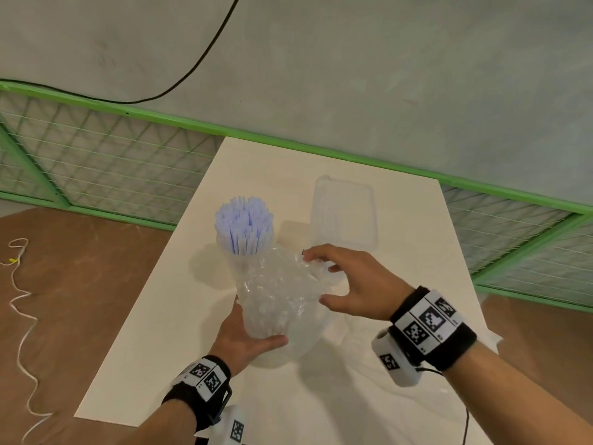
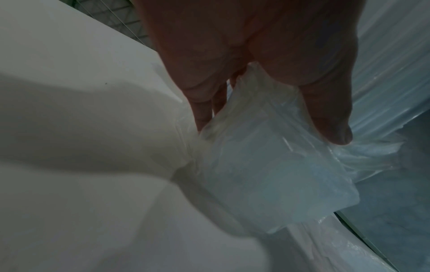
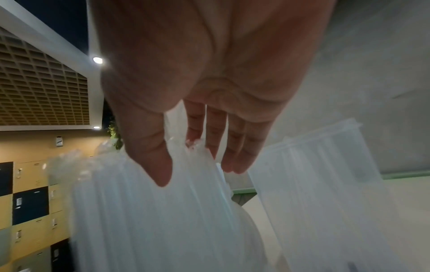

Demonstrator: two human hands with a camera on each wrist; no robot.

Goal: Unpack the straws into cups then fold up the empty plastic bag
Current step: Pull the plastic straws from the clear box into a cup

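Observation:
A clear cup (image 1: pixel 245 252) packed with pale purple straws (image 1: pixel 244 223) stands on the white table (image 1: pixel 154 364). Just in front of it is a bundle of clear straws (image 1: pixel 276 293) with crinkled clear bag film around it. My left hand (image 1: pixel 250 342) grips the bundle's lower end; in the left wrist view the thumb and fingers of that left hand (image 2: pixel 267 119) close around the film-wrapped end (image 2: pixel 267 174). My right hand (image 1: pixel 321 277) arches over the bundle's upper end with spread fingers. In the right wrist view the right hand (image 3: pixel 197 171) has straight fingers touching the straw tips (image 3: pixel 193 145).
A clear lidded plastic box (image 1: pixel 343 213) lies on the table behind my right hand. Loose clear film (image 1: pixel 385 396) spreads over the table's near right. A green mesh fence (image 1: pixel 96 162) runs behind the table. A white cord (image 1: pixel 22 316) lies on the brown floor at left.

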